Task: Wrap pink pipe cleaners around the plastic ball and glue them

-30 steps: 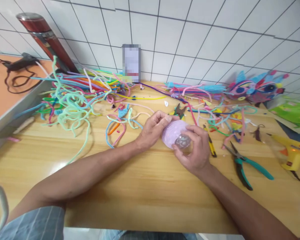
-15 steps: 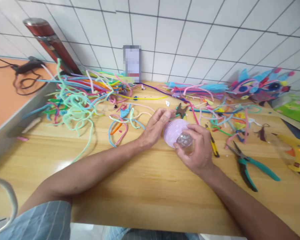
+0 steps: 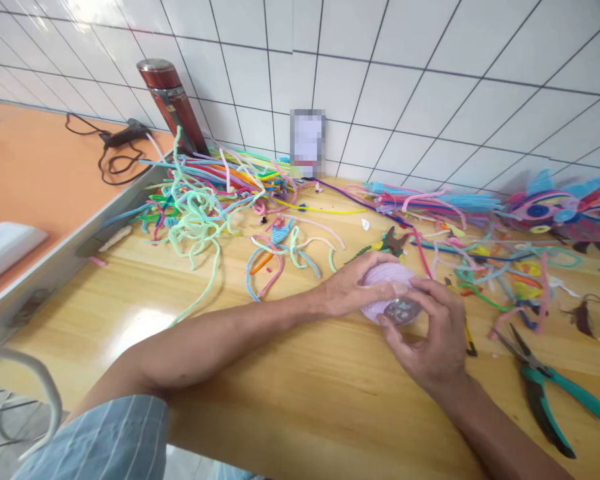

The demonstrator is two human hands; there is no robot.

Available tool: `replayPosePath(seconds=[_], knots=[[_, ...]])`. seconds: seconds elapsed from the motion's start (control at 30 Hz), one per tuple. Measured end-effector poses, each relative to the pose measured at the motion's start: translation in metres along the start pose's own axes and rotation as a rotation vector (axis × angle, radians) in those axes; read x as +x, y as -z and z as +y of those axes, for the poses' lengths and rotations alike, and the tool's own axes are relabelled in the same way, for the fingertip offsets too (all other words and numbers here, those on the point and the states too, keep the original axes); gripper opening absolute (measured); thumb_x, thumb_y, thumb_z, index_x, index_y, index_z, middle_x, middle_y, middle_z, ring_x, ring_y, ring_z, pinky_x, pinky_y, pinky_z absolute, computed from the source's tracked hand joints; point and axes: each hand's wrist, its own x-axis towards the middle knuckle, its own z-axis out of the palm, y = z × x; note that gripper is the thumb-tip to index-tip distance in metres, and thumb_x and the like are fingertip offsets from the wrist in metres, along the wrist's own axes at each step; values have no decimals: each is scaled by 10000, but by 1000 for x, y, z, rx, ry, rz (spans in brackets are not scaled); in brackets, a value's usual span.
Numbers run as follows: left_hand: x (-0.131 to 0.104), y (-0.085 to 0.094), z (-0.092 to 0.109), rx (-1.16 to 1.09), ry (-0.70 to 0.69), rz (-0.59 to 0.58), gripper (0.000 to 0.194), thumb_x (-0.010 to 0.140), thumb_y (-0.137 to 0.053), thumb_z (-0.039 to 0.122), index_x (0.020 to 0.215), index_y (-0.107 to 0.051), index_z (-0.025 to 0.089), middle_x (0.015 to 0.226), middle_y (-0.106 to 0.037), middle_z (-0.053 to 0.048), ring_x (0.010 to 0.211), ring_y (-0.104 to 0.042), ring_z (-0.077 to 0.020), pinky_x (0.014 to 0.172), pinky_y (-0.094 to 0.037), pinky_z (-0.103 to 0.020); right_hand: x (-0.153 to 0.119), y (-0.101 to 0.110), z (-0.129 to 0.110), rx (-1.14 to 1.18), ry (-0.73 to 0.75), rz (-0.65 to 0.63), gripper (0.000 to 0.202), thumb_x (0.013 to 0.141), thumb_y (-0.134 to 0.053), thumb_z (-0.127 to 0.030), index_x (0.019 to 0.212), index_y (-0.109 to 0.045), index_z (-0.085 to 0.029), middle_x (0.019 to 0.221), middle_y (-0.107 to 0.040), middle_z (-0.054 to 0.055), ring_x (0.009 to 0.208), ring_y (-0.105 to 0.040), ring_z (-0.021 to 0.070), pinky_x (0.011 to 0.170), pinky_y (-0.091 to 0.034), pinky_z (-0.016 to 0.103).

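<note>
A round lilac wound piece (image 3: pixel 373 303) with a clear, shiny part at its lower right is held between both hands above the wooden table. My left hand (image 3: pixel 355 287) wraps its left side, with the thumb laid across the front. On the right, my right hand (image 3: pixel 433 327) grips the clear part's edge between thumb and fingers. Just behind the piece, pliers with dark jaws (image 3: pixel 394 241) lie on the table. A yellow cutter (image 3: pixel 470 337) is partly hidden behind my right hand.
Tangled pipe cleaners (image 3: pixel 195 213) lie at the back left beside a red flask (image 3: pixel 173 100). A phone (image 3: pixel 308 140) leans on the tiled wall. Teal-handled pliers (image 3: pixel 540 370) rest at the right; colourful fish-like crafts (image 3: pixel 540 210) stand at the back right.
My left hand has closed onto the lilac piece, its thumb now across the front. The view has shifted left, so the table's things appear farther right.
</note>
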Motion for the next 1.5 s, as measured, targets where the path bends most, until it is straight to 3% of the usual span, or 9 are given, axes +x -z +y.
replayPosePath(seconds=[0.17, 0.33, 0.63, 0.9, 1.13, 1.37, 1.5], knots=[[-1, 1, -3, 170, -120, 10, 583, 981, -697, 545, 1431, -581, 193, 1445, -650, -159, 1379, -631, -328, 1188, -521, -490, 0, 4, 1, -6, -15, -24, 589, 879, -846, -346, 1405, -598, -256, 1228, -701, 130, 1136, -715, 346, 956, -625, 532], [1, -1, -1, 240, -229, 8, 604, 984, -645, 573, 1386, -600, 124, 1355, -683, -208, 1295, -678, -349, 1151, -555, -519, -3, 9, 5, -3, -28, -47, 577, 850, -877, -391, 1351, -633, -241, 1178, -713, 129, 1077, -724, 352, 906, -636, 539], [6, -8, -9, 282, -356, 57, 556, 975, -627, 585, 1323, -623, 151, 1295, -726, -200, 1303, -685, -350, 1172, -557, -518, -9, 18, 9, -7, -102, -98, 398, 828, -890, -365, 1145, -684, -242, 1141, -709, 119, 1019, -737, 335, 874, -629, 516], [8, -7, -6, 322, -361, 18, 575, 959, -627, 568, 1306, -618, 110, 1263, -735, -211, 1269, -688, -363, 1147, -562, -534, -11, 22, 14, 11, -100, -127, 357, 824, -893, -325, 1095, -687, -219, 1129, -711, 115, 992, -724, 312, 883, -607, 487], [8, -4, -6, 349, -362, 12, 569, 980, -601, 588, 1329, -610, 139, 1287, -731, -194, 1258, -686, -338, 1145, -556, -500, -13, 17, 13, -13, -90, -108, 404, 834, -888, -352, 1150, -677, -213, 1158, -702, 142, 1052, -722, 348, 904, -622, 520], [-1, 0, -3, 229, -231, -14, 531, 1013, -603, 526, 1414, -563, 180, 1417, -649, -169, 1324, -637, -325, 1169, -523, -488, -3, 9, 3, -28, 10, -60, 602, 873, -851, -332, 1404, -581, -244, 1239, -688, 142, 1150, -705, 342, 953, -628, 520], [-4, 4, -2, 173, -144, -43, 504, 1069, -522, 498, 1472, -535, 197, 1480, -615, -147, 1393, -589, -307, 1201, -495, -463, 0, 6, 1, 5, -8, -44, 598, 900, -800, -341, 1438, -543, -285, 1286, -674, 135, 1188, -694, 345, 990, -617, 560]])
